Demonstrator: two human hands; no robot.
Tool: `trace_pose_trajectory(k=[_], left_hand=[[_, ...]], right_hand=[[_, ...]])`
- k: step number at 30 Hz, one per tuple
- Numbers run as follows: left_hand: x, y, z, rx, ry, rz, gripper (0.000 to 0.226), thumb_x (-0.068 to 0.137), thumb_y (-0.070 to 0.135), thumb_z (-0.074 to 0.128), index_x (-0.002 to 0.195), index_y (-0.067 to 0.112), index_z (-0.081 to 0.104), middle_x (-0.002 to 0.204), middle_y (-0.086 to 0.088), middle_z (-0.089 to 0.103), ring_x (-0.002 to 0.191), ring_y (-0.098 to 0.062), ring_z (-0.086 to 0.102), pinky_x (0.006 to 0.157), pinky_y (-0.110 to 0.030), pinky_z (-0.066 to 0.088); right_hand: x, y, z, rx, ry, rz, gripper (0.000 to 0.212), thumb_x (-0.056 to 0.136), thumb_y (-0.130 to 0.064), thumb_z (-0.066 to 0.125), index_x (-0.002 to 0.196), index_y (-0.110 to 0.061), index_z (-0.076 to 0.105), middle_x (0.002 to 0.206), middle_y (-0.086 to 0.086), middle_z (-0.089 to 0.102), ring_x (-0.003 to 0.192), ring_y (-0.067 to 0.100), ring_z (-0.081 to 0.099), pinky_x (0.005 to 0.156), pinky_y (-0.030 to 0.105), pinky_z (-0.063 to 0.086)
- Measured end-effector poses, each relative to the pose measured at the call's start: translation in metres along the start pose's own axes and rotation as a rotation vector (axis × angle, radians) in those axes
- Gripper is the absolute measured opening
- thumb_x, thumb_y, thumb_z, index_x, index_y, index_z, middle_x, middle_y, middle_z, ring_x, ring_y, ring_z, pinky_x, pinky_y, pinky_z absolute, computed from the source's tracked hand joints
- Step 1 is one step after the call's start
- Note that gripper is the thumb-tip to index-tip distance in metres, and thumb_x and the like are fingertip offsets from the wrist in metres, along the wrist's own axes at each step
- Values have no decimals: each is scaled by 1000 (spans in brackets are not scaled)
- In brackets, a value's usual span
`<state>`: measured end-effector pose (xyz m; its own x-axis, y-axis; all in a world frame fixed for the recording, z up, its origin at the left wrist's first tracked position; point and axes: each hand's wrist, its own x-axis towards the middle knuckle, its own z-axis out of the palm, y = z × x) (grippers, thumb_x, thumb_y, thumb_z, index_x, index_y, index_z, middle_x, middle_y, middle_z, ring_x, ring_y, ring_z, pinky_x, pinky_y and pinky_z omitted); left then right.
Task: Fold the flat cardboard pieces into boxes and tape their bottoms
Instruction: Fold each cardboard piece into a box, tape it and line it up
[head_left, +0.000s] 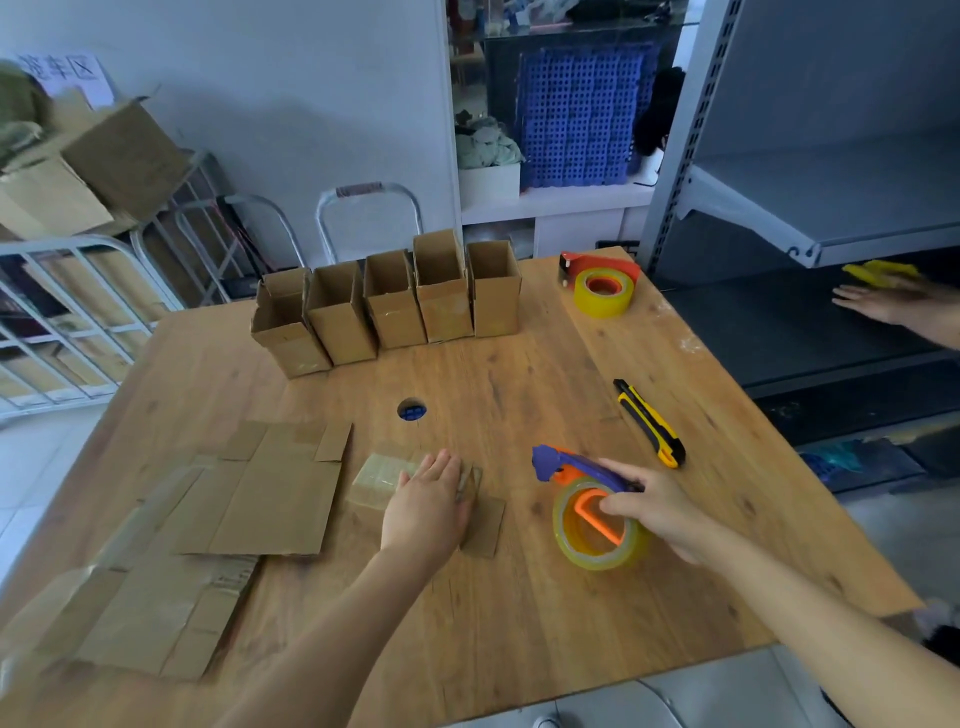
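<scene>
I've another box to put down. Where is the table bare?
Bare wood lies between the row of boxes and the hole, across to the utility knife. The near edge between the forearms is also free. Crowded: the left side under the flat cardboard, and where the left hand presses the box and the right hand grips the tape dispenser.

A: What colour is the nearer tape dispenser (571, 466)?
B: Purple and orange, with a clear yellow roll.
A: The far tape dispenser (602, 286)?
B: Red. The utility knife (649, 423) is yellow and black; the boxes (390, 306) plain brown.
</scene>
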<state>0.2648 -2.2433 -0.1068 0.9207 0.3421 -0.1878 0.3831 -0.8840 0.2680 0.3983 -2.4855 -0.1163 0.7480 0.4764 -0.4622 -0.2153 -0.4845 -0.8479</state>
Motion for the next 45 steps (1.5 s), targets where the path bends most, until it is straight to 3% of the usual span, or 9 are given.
trace_pose_trajectory(k=[9, 14, 18, 23, 31, 36, 39, 41, 45], left_hand=[[2, 8, 0, 67, 12, -36, 59, 99, 23, 45, 152, 18, 20, 161, -1, 15, 148, -19, 11, 121, -41, 14], [3, 22, 15, 294, 78, -63, 47, 90, 15, 56, 134, 16, 40, 137, -2, 42, 130, -23, 36, 112, -45, 31], [7, 24, 22, 306, 127, -72, 38, 89, 16, 58, 124, 17, 44, 129, -2, 47, 125, -24, 39, 107, -44, 35], [7, 22, 26, 316, 156, -49, 38, 91, 18, 55, 127, 19, 42, 133, -1, 44, 129, -24, 36, 108, -43, 33], [6, 19, 28, 350, 163, -32, 50, 92, 22, 57, 137, 17, 35, 143, -2, 37, 139, -26, 26, 115, -45, 27], [5, 19, 33, 330, 182, -74, 46, 91, 19, 56, 134, 17, 40, 142, -3, 40, 137, -29, 31, 111, -46, 29], [5, 12, 35, 238, 191, -48, 52, 67, 17, 80, 113, 14, 58, 121, -6, 58, 112, -30, 55, 95, -45, 47], [4, 5, 32, 167, 181, -13, 61, 58, 26, 84, 113, 16, 60, 121, -4, 61, 108, -28, 58, 94, -41, 48], [-3, -12, 17, -82, 209, 57, 50, 94, 31, 51, 143, 20, 44, 149, 6, 40, 135, -17, 36, 110, -30, 33]], right_hand=[[3, 10, 4, -33, 6, 19, 61, 83, -13, 70, 139, -26, 51, 111, -8, 67, 99, 9, 66, 84, 26, 54], [11, 11, 5, -53, 44, 60, 59, 83, -19, 70, 133, -36, 43, 113, -5, 62, 97, 10, 62, 72, 24, 49], [19, 25, -8, 21, 83, 220, 39, 81, -15, 69, 115, -12, 49, 93, 10, 66, 80, 22, 62, 72, 35, 48], [20, 30, -12, 7, 122, 200, 28, 79, -7, 66, 106, -14, 59, 94, 13, 69, 80, 24, 65, 69, 35, 50], [15, 38, -8, -453, 213, 13, 13, 86, -21, 65, 80, -10, 69, 75, 4, 70, 73, 23, 66, 61, 33, 50], [5, 22, 3, -907, 375, -77, 55, 90, -42, 62, 136, -12, 52, 135, 7, 52, 124, 25, 48, 100, 35, 46], [-8, -11, 31, -620, 391, -335, 41, 95, -24, 59, 133, -11, 55, 130, 3, 52, 118, 18, 52, 93, 21, 40], [-12, -31, 59, -410, 227, -304, 33, 96, -17, 56, 128, -13, 59, 121, 0, 59, 109, 12, 57, 87, 16, 39], [-1, -52, 120, -104, -82, -105, 28, 95, -16, 55, 121, -12, 64, 105, -3, 67, 96, 10, 65, 91, 29, 53]])
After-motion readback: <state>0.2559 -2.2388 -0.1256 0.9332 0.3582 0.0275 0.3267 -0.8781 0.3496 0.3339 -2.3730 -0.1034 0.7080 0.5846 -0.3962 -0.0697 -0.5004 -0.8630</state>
